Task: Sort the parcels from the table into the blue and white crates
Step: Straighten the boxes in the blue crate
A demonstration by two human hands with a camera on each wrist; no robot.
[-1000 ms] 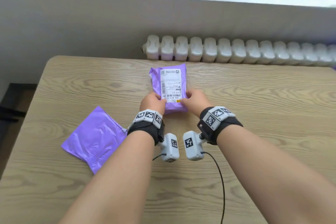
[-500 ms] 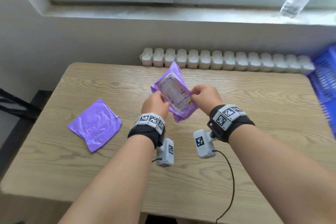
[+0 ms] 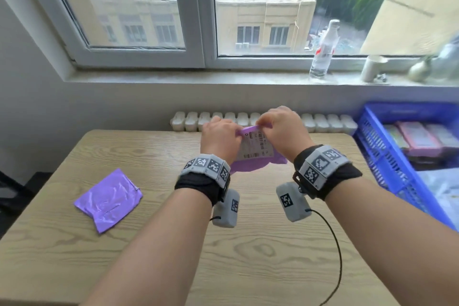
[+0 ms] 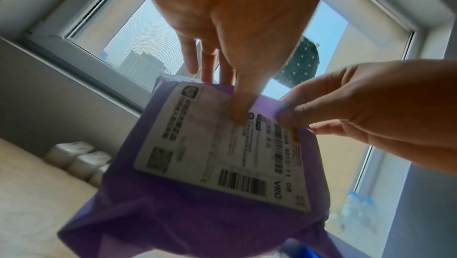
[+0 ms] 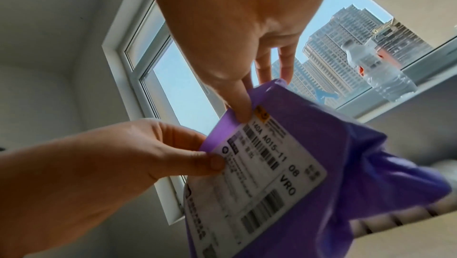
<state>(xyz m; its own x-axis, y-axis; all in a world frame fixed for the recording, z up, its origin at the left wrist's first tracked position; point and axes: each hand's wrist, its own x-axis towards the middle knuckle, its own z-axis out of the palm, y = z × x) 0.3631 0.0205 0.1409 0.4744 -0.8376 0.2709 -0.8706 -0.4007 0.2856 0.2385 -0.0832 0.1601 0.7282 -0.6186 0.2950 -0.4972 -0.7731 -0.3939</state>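
Two grips, your left hand (image 3: 221, 140) and right hand (image 3: 283, 129), now pinch the top edge of the labelled purple parcel (image 3: 258, 156), lifted off the counter (image 3: 149, 243) since a second ago, so the blue crate (image 3: 380, 156) drop looks next.

- A light wood-grain counter (image 3: 248, 256) stands under the window, its far edge close to the white radiator.
- One flat purple parcel (image 3: 108, 200) lies on the counter's left part, crinkled and shiny, turned at an angle to the counter's edges, with no label showing.
- A thin black cable (image 3: 339, 256) trails over the counter's near right part.
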